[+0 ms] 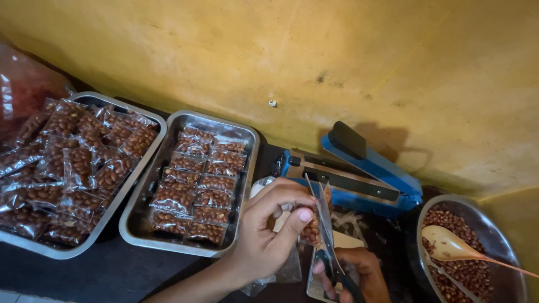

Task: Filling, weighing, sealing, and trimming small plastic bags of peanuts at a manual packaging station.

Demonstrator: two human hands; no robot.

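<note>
Pinching a small peanut packet [310,229] between left hand [269,230] thumb and fingers, just before the blue sealer [359,171]; my right hand [359,275] fingers grip scissors [327,224] cutting its edge.

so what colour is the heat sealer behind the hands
Blue, with a black handle knob and a grey sealing bar: the heat sealer shows best in the head view.

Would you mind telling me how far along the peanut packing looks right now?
Done: two trays hold sealed packets. In hand: left hand holds a small packet while right hand trims it with scissors. Left: loose peanuts in the bowl.
</note>
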